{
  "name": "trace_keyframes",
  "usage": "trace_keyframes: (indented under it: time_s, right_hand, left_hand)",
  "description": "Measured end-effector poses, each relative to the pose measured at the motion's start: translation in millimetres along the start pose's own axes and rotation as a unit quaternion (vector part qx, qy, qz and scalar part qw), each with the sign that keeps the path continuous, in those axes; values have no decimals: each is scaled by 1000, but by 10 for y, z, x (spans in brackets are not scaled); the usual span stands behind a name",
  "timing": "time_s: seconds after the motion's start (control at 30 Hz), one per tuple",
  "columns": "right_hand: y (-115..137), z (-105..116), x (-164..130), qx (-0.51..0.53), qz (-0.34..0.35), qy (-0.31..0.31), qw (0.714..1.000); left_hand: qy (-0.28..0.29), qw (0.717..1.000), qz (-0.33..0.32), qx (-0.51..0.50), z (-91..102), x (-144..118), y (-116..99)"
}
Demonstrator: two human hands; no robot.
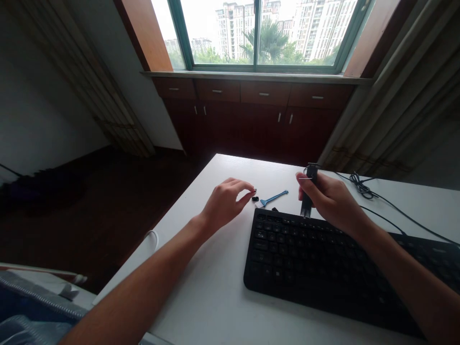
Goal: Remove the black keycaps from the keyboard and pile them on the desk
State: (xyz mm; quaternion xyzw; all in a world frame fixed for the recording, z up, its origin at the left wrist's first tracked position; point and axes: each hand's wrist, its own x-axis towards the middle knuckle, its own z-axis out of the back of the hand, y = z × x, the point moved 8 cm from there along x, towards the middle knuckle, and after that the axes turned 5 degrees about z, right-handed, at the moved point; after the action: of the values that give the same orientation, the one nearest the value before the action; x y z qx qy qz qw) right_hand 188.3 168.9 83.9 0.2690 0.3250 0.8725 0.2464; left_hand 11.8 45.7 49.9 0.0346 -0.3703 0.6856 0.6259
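A white tabletop (215, 287) carries a black keyboard (323, 268). The left hand (224, 203) hovers with fingers pinched nearly together just beside a small black keycap (255, 198), apparently not gripping it. A blue brush (272, 197) lies next to the keycap. The right hand (328, 199) is clamped around a dark keycap puller (309, 191) above the keyboard's top edge.

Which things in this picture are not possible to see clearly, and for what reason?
- Black tool, head view: the right hand covers its middle, so its shape is unclear.
- Small black piece at the left hand fingertips: too small to identify.
- Keyboard: right end hidden by the forearm and cut off by the frame edge.
- Cable: leaves the frame on the right.
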Motion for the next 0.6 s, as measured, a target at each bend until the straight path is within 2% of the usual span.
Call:
trace_keyframes:
  time_s: [0.1, 0.2, 0.27, 0.4, 0.5, 0.6]
  right_hand:
    - [-22, -3, 30, -71, 29, 3, 997]
    - [-89, -86, 54, -170, 82, 31, 982]
    - [-171, -193, 55, -200, 115, 68, 971]
    - [-256, -452, 11, -171, 169, 187, 953]
    - [-295, -515, 2, -188, 150, 247, 939]
    - [-414, -416, 41, -264, 99, 251, 926]
  left_hand:
    - [35, 998, 8, 49, -92, -8, 173]
    - [72, 996, 14, 47, -183, -27, 183]
    - [86, 995, 16, 40, -209, -37, 145]
    - [100, 994, 15, 40, -215, -46, 85]
    - [113, 993, 5, 37, -230, -55, 67]
    - [122, 992, -11, 31, -261, -70, 59]
